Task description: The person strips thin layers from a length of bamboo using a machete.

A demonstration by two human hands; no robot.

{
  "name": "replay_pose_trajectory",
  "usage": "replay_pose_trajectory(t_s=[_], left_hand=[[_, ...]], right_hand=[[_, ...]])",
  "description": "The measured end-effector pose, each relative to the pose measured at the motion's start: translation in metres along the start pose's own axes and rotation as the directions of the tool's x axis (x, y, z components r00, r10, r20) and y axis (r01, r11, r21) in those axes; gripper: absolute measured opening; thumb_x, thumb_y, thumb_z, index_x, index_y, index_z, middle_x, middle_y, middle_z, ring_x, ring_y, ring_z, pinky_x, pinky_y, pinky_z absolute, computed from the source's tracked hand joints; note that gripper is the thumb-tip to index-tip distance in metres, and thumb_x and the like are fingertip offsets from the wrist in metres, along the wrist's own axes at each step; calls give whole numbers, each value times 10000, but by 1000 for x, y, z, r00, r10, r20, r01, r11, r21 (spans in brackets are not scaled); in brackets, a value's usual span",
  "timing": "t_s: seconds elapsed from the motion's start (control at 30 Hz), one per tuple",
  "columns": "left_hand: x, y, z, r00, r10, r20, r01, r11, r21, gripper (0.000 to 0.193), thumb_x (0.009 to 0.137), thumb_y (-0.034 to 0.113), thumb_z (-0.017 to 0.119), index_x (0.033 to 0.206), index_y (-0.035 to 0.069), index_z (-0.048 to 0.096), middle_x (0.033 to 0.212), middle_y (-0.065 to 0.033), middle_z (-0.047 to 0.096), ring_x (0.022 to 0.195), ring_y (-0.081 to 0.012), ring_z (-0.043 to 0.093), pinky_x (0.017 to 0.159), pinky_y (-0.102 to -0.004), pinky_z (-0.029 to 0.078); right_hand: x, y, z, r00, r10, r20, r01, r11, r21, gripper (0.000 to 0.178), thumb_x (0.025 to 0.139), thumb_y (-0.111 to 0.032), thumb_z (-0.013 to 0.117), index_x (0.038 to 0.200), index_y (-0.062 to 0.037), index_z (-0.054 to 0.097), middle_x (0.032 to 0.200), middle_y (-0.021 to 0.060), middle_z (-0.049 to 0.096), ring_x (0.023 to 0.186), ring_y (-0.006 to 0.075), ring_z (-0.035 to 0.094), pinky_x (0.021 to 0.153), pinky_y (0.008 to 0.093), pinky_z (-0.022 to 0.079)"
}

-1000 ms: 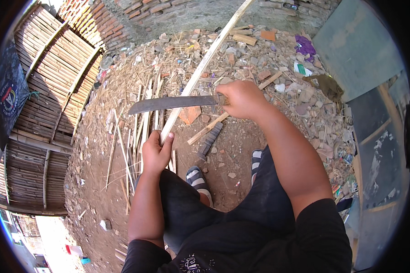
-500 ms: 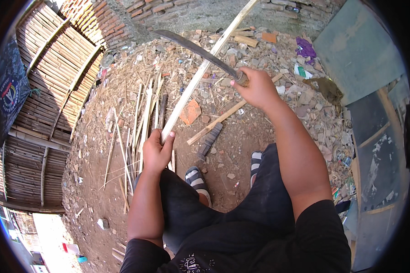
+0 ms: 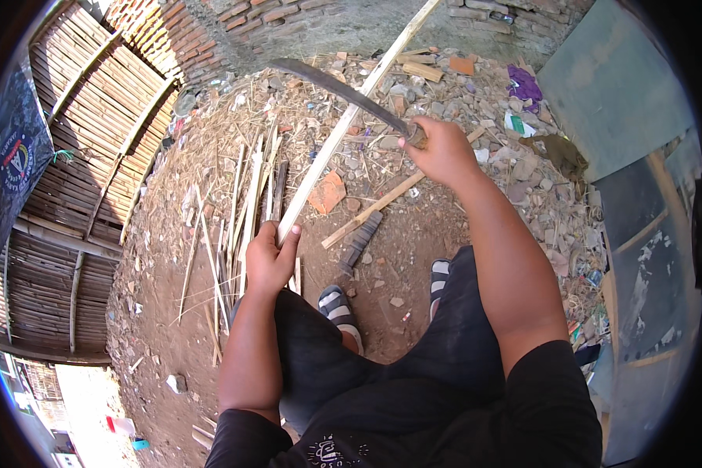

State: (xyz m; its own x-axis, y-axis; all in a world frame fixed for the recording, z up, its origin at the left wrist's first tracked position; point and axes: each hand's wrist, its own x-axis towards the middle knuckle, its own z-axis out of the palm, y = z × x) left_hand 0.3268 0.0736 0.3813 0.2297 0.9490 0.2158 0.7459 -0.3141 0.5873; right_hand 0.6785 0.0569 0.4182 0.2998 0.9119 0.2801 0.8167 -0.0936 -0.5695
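Note:
My left hand is closed round the near end of a long pale strip of split bamboo or wood. The strip slants up and away to the right, past the top edge of the view. In my right hand is the short wooden handle of a machete. Its dark, curved blade points to the far left and crosses the strip about midway along. Whether the edge is cutting into the strip or only resting against it, I cannot tell.
Several thin strips lie on the ground left of my knees. A dark ridged block and a wooden stick lie ahead of my feet. Rubble and a purple cloth spread toward the brick wall. A bamboo panel stands at left.
The machete's tip has dipped slightly toward me, with the blade still across the strip. Both hands keep their grips and have hardly moved.

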Motion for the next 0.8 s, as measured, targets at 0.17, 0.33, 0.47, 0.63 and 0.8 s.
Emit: replay_pose_trajectory(t_s=[0.17, 0.33, 0.47, 0.63, 0.8], left_hand=[[0, -8, 3, 1000, -15, 10, 16, 1000, -22, 449, 968, 398, 728, 808, 17, 554, 592, -142, 556, 520, -268, 528, 530, -416, 424], [0, -7, 5, 1000, 17, -25, -18, 998, -53, 433, 968, 392, 728, 824, 14, 574, 602, -147, 567, 527, -274, 535, 534, -418, 429], [0, -10, 4, 999, 42, -18, -42, 999, 3, 420, 968, 393, 728, 853, 10, 598, 608, -148, 575, 532, -273, 544, 538, -416, 432], [-1, -2, -1, 1000, -5, 5, 5, 1000, 3, 427, 966, 400, 728, 849, 12, 594, 607, -145, 571, 537, -272, 548, 540, -416, 432], [-1, -3, 1, 1000, -1, 3, 1, 1000, -19, 440, 967, 410, 727, 843, 12, 586, 599, -143, 561, 528, -268, 537, 535, -417, 426]], right_hand=[[-1, -5, -5, 996, 88, 11, -88, 990, 108, 530, 899, -349, 772, 1305, -23, 670, 870, 197, 732, 859, 341, 734, 772, 453, 563], [-10, -22, 17, 960, -198, 199, 202, 979, 0, 340, 843, -266, 777, 1136, -106, 712, 849, 173, 720, 877, 365, 723, 768, 492, 560], [-18, -33, 22, 904, -326, 276, 362, 928, -92, 251, 783, -176, 760, 1017, -112, 696, 870, 163, 722, 887, 369, 718, 764, 513, 562], [-6, -12, 13, 987, -148, 61, 149, 989, -9, 365, 828, -238, 777, 1153, -87, 712, 882, 170, 733, 856, 362, 728, 763, 480, 567], [4, 3, -5, 993, 119, -12, -117, 987, 109, 568, 881, -373, 796, 1290, 2, 671, 960, 202, 747, 870, 366, 734, 768, 440, 567]])
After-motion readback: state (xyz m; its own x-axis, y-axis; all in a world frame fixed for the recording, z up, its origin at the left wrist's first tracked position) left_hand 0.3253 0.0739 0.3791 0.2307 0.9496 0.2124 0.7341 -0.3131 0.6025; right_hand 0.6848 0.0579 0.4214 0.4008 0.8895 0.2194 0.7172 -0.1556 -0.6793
